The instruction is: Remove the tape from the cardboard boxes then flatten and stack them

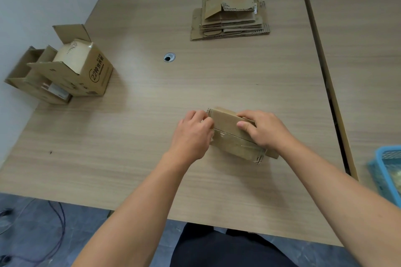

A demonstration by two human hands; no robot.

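**Inspector:** Where is the box under work?

**Recorder:** The box [225, 121] sits on the tabletop [152, 115] toward the near right corner, at a slant to the near edge. Its flaps are closed. Clear tape [240, 147] runs along the top seam and shines on the near face.

**Inspector:** And the grips?

**Recorder:** The right grip [263, 130] grasps the box's right end, with the thumb [242, 124] pressed on top and the fingers curled over the far side. The left grip [192, 134] is at the left end, fingers curled in against the seam. It covers that end, so I cannot tell whether it pinches tape or cardboard, or only touches.

**Inspector:** What else is on the tabletop?

**Recorder:** A stack [230, 17] of flattened boxes lies near the far edge, right of centre and well apart from the box. Smaller pieces lie on top of it. At the left edge two open boxes touch. A printed box [93, 71] is tilted with one flap raised, and it rests against a low box [23, 76] beside the wall. A cable hole [169, 57] sits between those boxes and the stack. Bare tabletop separates all of these from the grips.

**Inspector:** And off the tabletop?

**Recorder:** A second tabletop [358, 50] adjoins the right edge across a narrow dark gap. A blue basket [384, 165] stands on it toward its near edge, cut off by the frame, with its contents too blurred to name. Cables [61, 219] lie on the floor below the near left corner.
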